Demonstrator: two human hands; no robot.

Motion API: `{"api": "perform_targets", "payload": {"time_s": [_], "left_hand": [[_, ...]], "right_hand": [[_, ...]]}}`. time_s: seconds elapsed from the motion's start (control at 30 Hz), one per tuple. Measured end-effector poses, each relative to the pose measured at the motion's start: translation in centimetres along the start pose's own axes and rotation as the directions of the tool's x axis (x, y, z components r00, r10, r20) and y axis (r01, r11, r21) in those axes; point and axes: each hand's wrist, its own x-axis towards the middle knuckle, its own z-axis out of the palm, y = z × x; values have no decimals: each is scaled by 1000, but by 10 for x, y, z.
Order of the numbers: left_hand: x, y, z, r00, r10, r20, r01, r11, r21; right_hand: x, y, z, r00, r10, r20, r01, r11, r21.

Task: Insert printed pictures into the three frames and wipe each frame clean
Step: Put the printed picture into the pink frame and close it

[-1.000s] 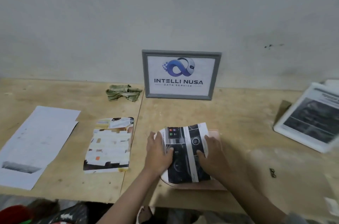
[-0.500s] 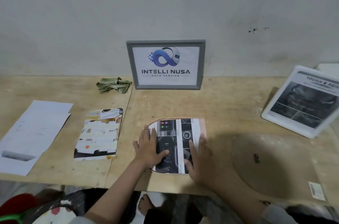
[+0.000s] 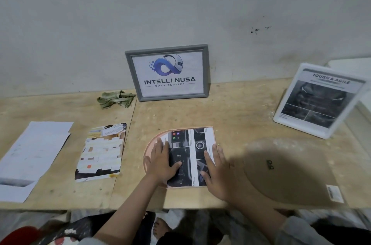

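Head view. The left hand [image 3: 163, 161] and the right hand [image 3: 217, 172] lie flat, palms down and fingers spread, on a printed picture [image 3: 190, 152]; neither grasps anything. The print rests on a pink arch-shaped frame [image 3: 149, 148], face down near the front edge of the wooden table [image 3: 230, 116]. Just right of it lies a brown backing board [image 3: 291, 176]. A grey frame [image 3: 167, 73] leans on the wall, a cloth [image 3: 115, 98] beside it; a white frame [image 3: 319, 100] stands at far right.
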Motion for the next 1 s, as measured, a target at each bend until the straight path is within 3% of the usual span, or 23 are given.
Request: {"api": "perform_targets", "payload": {"time_s": [0.17, 0.3, 0.4, 0.53, 0.67, 0.8, 1.0], "left_hand": [[-6, 13, 5, 994, 56, -93, -63, 995, -71], [-21, 43, 12, 971, 133, -199, -179, 955, -236], [-34, 81, 21, 950, 221, -220, -284, 905, -317], [-48, 136, 29, 936, 304, -179, -353, 817, -457], [-50, 177, 43, 963, 269, -1, -229, 820, -524], [-45, 198, 50, 976, 211, 62, -157, 865, -476], [-43, 213, 53, 969, 236, 70, -176, 864, -472]], "right_hand": [[-10, 8, -12, 1000, 10, -25, -11, 999, -44], [-26, 28, -17, 996, 60, -70, -59, 998, 14], [-41, 52, -33, 970, 213, -121, -213, 977, 14], [-62, 90, -61, 876, 434, -209, -430, 900, 69], [-81, 133, -81, 733, 667, -132, -670, 742, 33], [-97, 159, -92, 604, 770, -203, -781, 623, 41], [-103, 167, -95, 594, 777, -208, -768, 624, 143]]}}
